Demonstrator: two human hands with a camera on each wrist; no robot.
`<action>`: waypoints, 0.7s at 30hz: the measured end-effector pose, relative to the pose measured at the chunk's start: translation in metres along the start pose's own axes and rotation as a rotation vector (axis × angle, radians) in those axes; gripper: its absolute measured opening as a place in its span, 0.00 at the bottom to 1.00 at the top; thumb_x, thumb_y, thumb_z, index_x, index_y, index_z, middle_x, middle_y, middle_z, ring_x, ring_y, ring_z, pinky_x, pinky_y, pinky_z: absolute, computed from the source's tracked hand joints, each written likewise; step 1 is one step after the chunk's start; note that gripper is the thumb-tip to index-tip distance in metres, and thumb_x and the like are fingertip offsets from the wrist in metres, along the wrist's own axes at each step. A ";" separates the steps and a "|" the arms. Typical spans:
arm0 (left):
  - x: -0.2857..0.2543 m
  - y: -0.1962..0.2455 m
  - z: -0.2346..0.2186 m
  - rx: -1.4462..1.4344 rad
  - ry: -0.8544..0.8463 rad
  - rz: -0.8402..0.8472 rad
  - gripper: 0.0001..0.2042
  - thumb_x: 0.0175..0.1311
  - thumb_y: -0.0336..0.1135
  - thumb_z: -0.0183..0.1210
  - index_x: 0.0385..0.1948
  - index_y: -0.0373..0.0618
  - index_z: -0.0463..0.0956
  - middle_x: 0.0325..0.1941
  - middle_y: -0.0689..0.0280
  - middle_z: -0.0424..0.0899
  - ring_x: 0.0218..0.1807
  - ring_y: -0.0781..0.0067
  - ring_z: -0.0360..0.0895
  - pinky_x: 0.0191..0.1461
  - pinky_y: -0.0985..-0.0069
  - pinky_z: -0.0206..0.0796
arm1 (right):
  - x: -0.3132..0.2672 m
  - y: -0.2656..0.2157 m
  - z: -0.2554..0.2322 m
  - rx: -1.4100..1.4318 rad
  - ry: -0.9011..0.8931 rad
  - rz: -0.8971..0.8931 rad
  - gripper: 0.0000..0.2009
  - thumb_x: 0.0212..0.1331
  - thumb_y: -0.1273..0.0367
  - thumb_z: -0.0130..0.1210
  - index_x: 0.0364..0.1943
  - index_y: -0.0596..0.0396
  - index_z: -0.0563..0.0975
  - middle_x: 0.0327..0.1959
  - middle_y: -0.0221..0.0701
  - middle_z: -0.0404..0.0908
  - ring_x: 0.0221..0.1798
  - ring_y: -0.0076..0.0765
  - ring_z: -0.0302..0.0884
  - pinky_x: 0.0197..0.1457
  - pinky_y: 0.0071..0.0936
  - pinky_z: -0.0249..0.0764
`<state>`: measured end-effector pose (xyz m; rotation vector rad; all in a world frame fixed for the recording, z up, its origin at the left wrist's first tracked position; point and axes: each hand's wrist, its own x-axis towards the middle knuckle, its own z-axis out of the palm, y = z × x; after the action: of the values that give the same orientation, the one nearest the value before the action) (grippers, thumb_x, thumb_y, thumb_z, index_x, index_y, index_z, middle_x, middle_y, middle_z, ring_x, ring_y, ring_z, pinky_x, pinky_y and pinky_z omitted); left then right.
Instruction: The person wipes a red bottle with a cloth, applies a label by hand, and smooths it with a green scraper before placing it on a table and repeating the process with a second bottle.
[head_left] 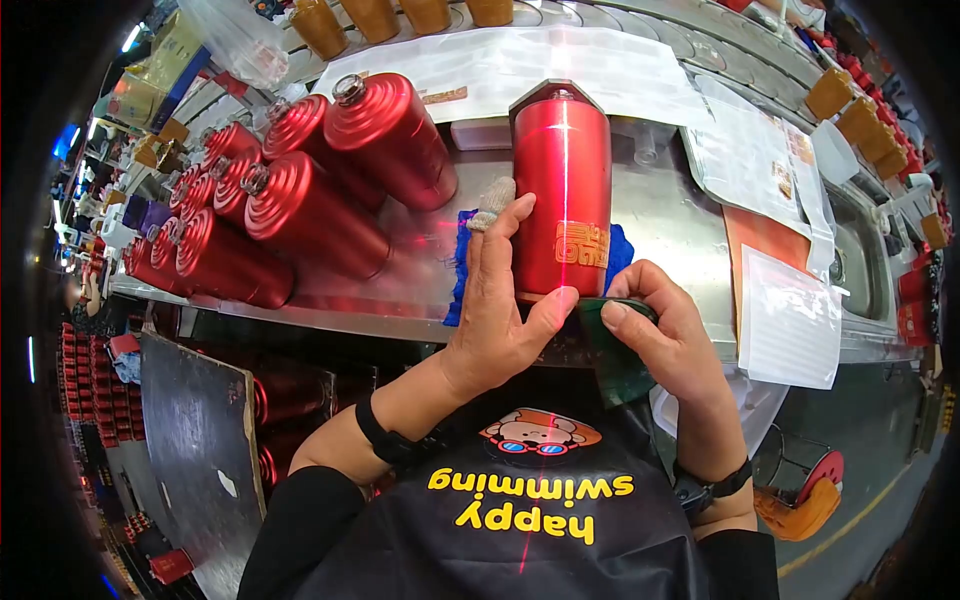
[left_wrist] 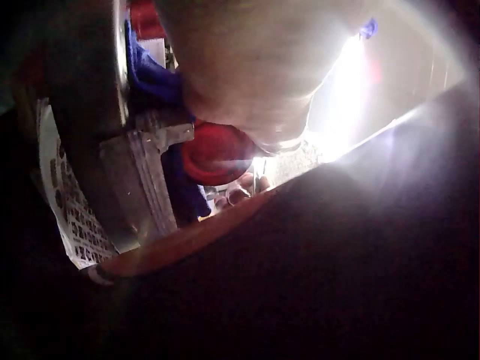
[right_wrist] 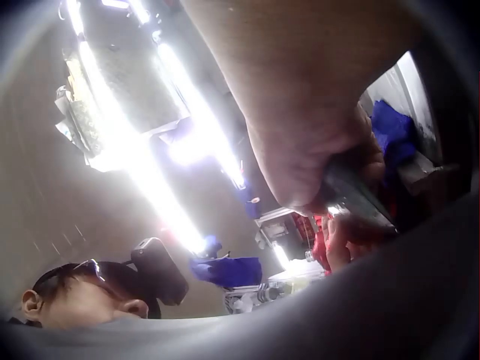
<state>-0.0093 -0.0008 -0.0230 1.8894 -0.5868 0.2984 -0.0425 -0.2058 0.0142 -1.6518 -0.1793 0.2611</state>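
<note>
A red bottle (head_left: 560,200) with a gold square emblem (head_left: 582,243) lies on a blue cloth (head_left: 620,250) at the table's front edge. My left hand (head_left: 490,315) rests along its left side, fingers stretched out and thumb at its near end. One of those fingers wears a knitted finger cover (head_left: 494,200). Between thumb and fingers my right hand (head_left: 665,335) pinches a dark green, see-through plastic sheet (head_left: 618,370), just below the bottle's lower right edge. In the left wrist view, the bottle's round red base (left_wrist: 214,154) shows beneath the hand.
Several red bottles (head_left: 315,215) with clear stoppers stand on the left of the metal table (head_left: 670,220). White paper sheets (head_left: 790,320) lie at right, near a sink (head_left: 865,265). A conveyor (head_left: 590,15) carrying brown blocks (head_left: 370,18) runs along the back.
</note>
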 end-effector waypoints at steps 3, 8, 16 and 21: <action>0.000 0.000 0.000 0.010 -0.001 0.000 0.38 0.58 0.36 0.63 0.69 0.34 0.53 0.66 0.47 0.63 0.65 0.49 0.62 0.72 0.60 0.51 | 0.000 0.002 0.000 0.009 0.016 -0.009 0.08 0.65 0.68 0.57 0.37 0.58 0.72 0.32 0.23 0.73 0.35 0.16 0.66 0.37 0.18 0.67; -0.002 -0.005 -0.003 -0.090 -0.023 -0.062 0.39 0.58 0.38 0.64 0.69 0.35 0.53 0.66 0.47 0.63 0.65 0.49 0.62 0.71 0.61 0.51 | -0.002 0.008 -0.003 0.018 0.039 0.014 0.08 0.65 0.68 0.58 0.37 0.57 0.72 0.31 0.22 0.72 0.34 0.15 0.65 0.36 0.17 0.66; -0.004 -0.003 -0.003 -0.018 0.020 0.016 0.34 0.61 0.36 0.62 0.67 0.35 0.56 0.63 0.49 0.66 0.62 0.50 0.64 0.71 0.62 0.51 | -0.004 0.010 -0.004 0.027 0.038 0.009 0.09 0.65 0.67 0.58 0.37 0.58 0.72 0.31 0.22 0.72 0.34 0.15 0.66 0.37 0.17 0.66; -0.022 -0.010 -0.023 0.260 0.086 0.389 0.16 0.59 0.31 0.63 0.48 0.44 0.74 0.49 0.55 0.77 0.52 0.51 0.69 0.61 0.54 0.61 | -0.008 0.009 -0.009 0.079 0.070 0.036 0.09 0.65 0.67 0.59 0.38 0.57 0.72 0.31 0.21 0.73 0.35 0.14 0.67 0.38 0.16 0.66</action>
<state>-0.0210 0.0293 -0.0323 1.9881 -0.8909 0.7350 -0.0479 -0.2177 0.0062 -1.5839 -0.0853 0.2341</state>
